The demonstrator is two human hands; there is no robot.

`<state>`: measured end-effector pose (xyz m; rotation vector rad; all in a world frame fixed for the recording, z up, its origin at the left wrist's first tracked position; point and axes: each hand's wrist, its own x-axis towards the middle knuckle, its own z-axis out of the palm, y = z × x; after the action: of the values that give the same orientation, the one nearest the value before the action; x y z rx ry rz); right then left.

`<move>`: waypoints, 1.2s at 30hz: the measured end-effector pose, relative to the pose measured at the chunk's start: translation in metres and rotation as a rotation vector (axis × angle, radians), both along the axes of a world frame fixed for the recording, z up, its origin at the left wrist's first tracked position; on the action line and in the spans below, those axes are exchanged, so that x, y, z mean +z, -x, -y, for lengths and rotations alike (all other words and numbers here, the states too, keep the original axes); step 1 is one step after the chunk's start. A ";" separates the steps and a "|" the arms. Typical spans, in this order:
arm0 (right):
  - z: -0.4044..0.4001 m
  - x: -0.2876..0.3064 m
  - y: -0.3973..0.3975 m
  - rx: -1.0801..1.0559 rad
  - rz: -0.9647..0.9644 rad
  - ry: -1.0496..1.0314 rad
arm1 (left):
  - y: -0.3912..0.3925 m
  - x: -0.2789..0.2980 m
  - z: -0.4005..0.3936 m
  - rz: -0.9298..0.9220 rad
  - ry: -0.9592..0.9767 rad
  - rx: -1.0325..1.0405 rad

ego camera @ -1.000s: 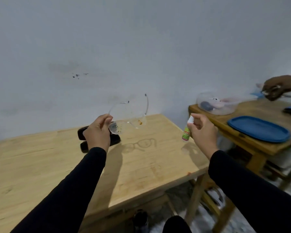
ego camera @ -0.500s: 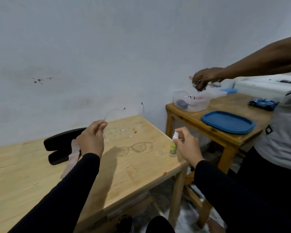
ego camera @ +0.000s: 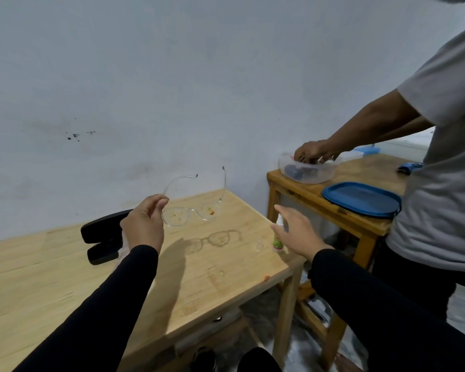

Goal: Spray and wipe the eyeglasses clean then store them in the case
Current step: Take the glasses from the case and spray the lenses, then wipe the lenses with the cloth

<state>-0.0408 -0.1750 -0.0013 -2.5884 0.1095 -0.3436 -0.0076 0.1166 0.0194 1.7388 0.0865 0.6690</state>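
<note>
Behind the open right hand [ego camera: 297,233], a spray bottle [ego camera: 277,241] (mostly hidden); left hand [ego camera: 145,224] pinches eyeglasses [ego camera: 192,210].

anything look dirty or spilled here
Yes. The clear eyeglasses, pinched by the left hand, carry orange-brown specks on both lenses. The wooden table shows a reddish spot at its right front edge and a small wet-looking drop nearby. The black case lies open.

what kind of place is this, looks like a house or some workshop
Probably a plain room at home, set up ad hoc, not a workshop: a scuffed white wall, two bare wooden tables pushed against it, and a plastic food container with its blue lid beside it.
</note>
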 end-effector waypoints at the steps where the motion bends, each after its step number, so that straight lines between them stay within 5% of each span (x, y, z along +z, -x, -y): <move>1: -0.001 0.003 -0.001 -0.002 -0.003 0.073 | 0.000 0.001 -0.002 -0.009 0.012 0.000; 11: -0.041 0.029 -0.015 0.128 0.030 0.352 | 0.003 0.013 -0.038 0.071 0.080 0.018; 36: -0.288 -0.047 -0.073 0.598 0.004 0.179 | 0.066 -0.005 -0.241 0.000 -0.139 0.541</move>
<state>0.0318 0.1130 -0.0481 -2.6378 -0.7112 -0.1382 -0.0735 0.3579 0.0141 1.8614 0.5352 1.0867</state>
